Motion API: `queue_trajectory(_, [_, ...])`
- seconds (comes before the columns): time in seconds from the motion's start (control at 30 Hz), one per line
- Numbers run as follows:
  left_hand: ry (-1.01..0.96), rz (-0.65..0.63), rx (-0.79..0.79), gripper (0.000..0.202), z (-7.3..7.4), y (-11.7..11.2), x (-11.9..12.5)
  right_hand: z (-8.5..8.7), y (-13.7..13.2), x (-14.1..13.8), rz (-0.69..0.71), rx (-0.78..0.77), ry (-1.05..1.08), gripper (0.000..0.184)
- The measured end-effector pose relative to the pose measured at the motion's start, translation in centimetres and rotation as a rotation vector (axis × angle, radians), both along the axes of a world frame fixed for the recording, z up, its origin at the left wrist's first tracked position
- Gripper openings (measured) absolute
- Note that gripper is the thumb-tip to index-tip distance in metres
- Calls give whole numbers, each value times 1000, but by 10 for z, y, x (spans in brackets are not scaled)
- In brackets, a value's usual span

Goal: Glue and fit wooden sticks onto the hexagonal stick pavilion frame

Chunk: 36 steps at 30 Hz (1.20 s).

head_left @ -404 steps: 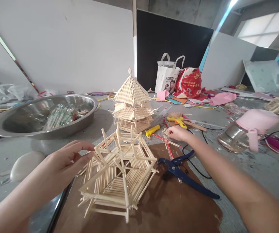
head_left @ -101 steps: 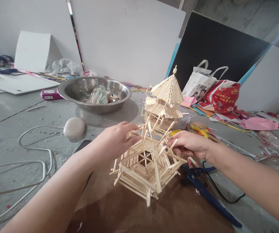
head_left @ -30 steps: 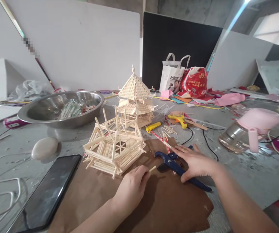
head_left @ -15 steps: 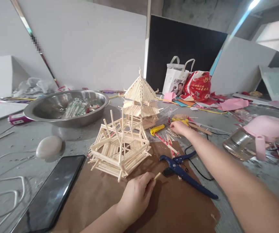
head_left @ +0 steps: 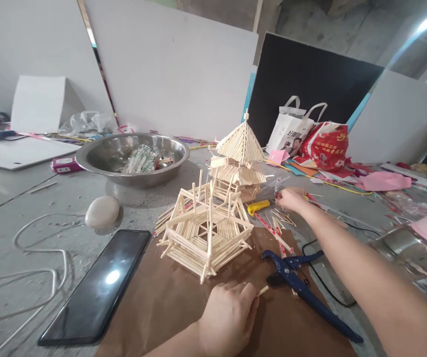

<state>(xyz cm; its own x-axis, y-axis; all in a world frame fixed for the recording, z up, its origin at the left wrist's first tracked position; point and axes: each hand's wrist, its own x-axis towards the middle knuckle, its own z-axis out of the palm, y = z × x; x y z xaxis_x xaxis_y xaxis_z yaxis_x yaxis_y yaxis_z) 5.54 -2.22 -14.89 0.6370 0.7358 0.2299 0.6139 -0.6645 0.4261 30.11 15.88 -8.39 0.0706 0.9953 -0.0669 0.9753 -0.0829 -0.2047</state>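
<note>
My left hand (head_left: 230, 317) is closed on a short wooden stick (head_left: 263, 291) above brown paper (head_left: 142, 317). Just beyond it stands a six-sided stick frame (head_left: 206, 238) with upright posts. Behind that rises a tiered stick pagoda (head_left: 239, 148) with a pointed roof. My right hand (head_left: 291, 199) is reached out at the right of the pagoda, fingers pinched together; what they hold, if anything, I cannot make out. Close to it lie a yellow-handled tool (head_left: 258, 207) and several loose sticks (head_left: 282, 217). A blue pipe cutter (head_left: 298, 285) rests to the right of my left hand.
At left are a phone (head_left: 98, 287), a white rounded object (head_left: 102, 212), a cable (head_left: 65, 258) and a steel basin (head_left: 132, 178) with plastic-wrapped items. A pink-lidded jug (head_left: 402, 250) stands right, under my forearm's line. Bags (head_left: 325, 145) and paper scraps sit behind.
The view has turned left, so everything sits further right. My right hand has gone slightly farther out and covers the second yellow thing. My left hand still keeps the stick.
</note>
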Motion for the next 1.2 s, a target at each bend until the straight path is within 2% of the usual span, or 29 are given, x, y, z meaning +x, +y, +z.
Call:
queue_trajectory(0.17, [89,85,119,14,-9,-4,4,43,-41,-38,9,1,489,20])
queue_trajectory(0.27, [102,108,164,11,-12,-4,6,57,-62,-73,75,-114,765,10])
queue_trajectory(0.37, [86,128,186,10,-14,-5,6,56,-67,-102,81,-247,935,8])
queue_trajectory(0.5, [68,116,195,9,-14,-5,5,46,-58,-118,44,-332,1058,9])
queue_trajectory(0.67, [108,90,130,9,-13,-4,5,43,-54,-122,31,-343,1111,17])
queue_trajectory(1.0, [154,61,8,11,-6,-3,5,43,-57,-129,-41,-319,1163,19])
queue_trajectory(1.2, [151,61,44,11,-6,-3,4,42,-59,-128,-65,-309,1171,18])
